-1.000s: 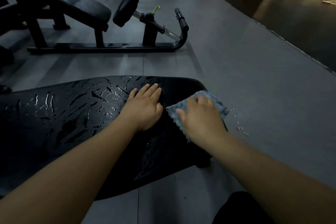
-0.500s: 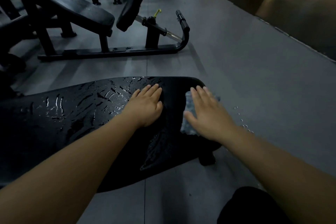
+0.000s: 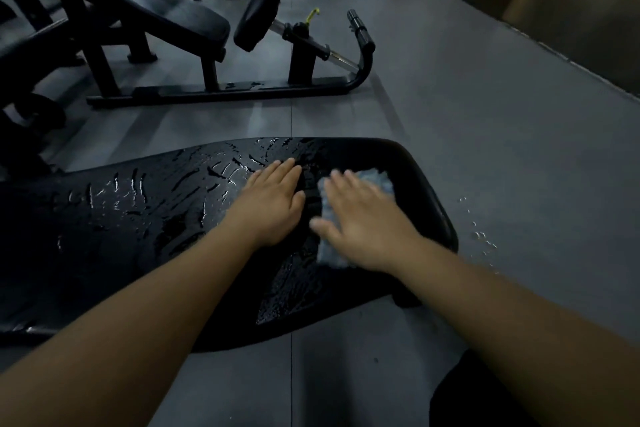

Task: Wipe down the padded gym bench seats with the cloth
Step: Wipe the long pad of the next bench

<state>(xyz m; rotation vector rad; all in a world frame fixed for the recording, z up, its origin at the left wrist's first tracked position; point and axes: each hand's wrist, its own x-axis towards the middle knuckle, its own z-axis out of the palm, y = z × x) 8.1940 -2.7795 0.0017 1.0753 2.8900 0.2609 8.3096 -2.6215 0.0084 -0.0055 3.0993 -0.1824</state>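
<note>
Cloth (image 3: pixel 375 177) lies flat on the black padded bench seat (image 3: pixel 138 218) in the head view. It is pinned under the right hand (image 3: pixel 360 218), whose fingers are straight and spread so the palm presses the fabric over a wide patch rather than bunching it; nothing curls round the cloth. Pale blue-grey fabric shows beyond the fingertips and below the heel of that hand. The left hand (image 3: pixel 273 204) rests just to the left of the right one, palm down on the bare pad with fingers straight and together, holding nothing. I judge it is there to brace the body against the wiping push. Left of the left hand the pad glistens with streaks of liquid. The end of the seat right of the right hand looks duller, perhaps already wiped, though the dim light and the blur on the right hand leave that unsure. Droplets (image 3: pixel 481 239) speckle the grey floor (image 3: pixel 485 114) off to the right of the right wrist. Well ahead of both hands stands another black bench (image 3: pixel 166 10), not yet reached
</note>
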